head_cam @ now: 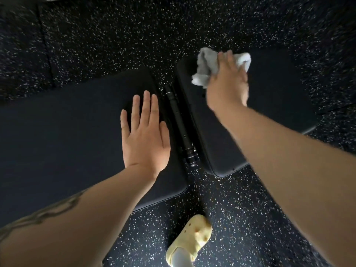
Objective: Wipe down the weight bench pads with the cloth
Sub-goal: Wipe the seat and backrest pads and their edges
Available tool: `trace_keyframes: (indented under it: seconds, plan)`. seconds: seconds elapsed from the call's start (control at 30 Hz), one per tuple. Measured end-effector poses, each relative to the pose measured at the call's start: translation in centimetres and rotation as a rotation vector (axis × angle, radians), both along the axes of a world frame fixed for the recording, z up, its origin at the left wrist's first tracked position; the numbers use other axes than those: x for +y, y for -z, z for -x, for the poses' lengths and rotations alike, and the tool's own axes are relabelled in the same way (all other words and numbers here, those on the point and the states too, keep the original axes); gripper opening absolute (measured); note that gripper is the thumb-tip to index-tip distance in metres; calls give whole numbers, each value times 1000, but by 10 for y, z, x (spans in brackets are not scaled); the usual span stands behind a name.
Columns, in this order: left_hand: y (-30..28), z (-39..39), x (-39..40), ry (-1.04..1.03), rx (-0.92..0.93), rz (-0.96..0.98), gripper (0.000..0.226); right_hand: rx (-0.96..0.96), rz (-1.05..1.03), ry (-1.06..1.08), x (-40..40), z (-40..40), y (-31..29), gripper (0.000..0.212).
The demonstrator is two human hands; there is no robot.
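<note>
Two dark bench pads lie side by side below me. The long pad [67,135] fills the left; the shorter seat pad [273,105] lies to the right. My left hand [144,133] rests flat on the long pad near its right edge, fingers straight. My right hand [227,81] presses a crumpled grey-white cloth [204,72] onto the far left part of the seat pad, fingers curled over the cloth. The cloth sticks out on both sides of the hand.
A black metal bar [179,124] of the bench frame runs through the gap between the pads. The floor [240,218] is black rubber with white speckles. My foot in a yellow clog [192,239] stands on it below the gap.
</note>
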State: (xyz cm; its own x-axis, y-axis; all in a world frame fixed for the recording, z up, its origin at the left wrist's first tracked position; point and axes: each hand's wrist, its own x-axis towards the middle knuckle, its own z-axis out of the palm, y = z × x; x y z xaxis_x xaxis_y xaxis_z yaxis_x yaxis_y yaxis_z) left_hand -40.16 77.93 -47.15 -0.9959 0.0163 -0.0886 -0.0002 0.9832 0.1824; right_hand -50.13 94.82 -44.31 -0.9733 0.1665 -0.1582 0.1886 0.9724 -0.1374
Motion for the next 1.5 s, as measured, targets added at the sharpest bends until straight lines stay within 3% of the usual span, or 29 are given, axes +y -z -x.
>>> trace_keyframes:
  seconds: [0.07, 0.17, 0.2, 0.33, 0.5, 0.6, 0.7, 0.8, 0.9, 1.0, 1.07, 1.2, 1.27, 1.37, 1.5]
  plan:
    - [-1, 1, -1, -9, 5, -21, 59, 53, 82, -101, -23, -17, 8, 60]
    - [-2, 1, 0, -22, 8, -49, 59, -6, 46, -597, -17, -91, 10, 61]
    - [-3, 1, 0, -20, 3, -49, 59, -18, 70, -668, 2, -107, 8, 60]
    - [-2, 2, 0, -16, -10, -19, 58, 25, -31, -584, 65, -73, 2, 62]
    - [-2, 1, -1, -31, -1, -36, 58, 85, -84, -350, -15, -15, 15, 59]
    - [-2, 3, 0, -27, 2, -61, 58, 66, -89, -530, -41, -50, 22, 59]
    - [-1, 2, -2, -20, -3, -64, 58, -15, -33, -678, -4, -107, 20, 65]
    - [-1, 0, -2, -20, -8, -41, 57, -101, 7, -458, 45, -145, 0, 61]
    - [0, 1, -1, -1, -8, -11, 58, -88, 8, 4, 56, -105, -1, 64]
    - [0, 0, 0, 1, -12, 10, 58, -3, 13, 261, 25, -53, 3, 65]
    - [0, 0, 0, 4, -17, 10, 58, 11, 67, 242, 2, -61, 10, 65]
    - [-1, 2, -3, 32, -30, -41, 58, -31, 65, -353, 13, -143, 14, 64]
    - [-3, 3, -5, 46, -38, -54, 58, 0, 98, -421, 45, -166, 7, 65]
    - [-8, 10, 0, 122, -31, -84, 58, -33, 81, -64, 74, -134, 5, 73]
    - [-11, 27, 32, 275, 15, -218, 58, 83, 82, 381, 55, -47, 16, 61]
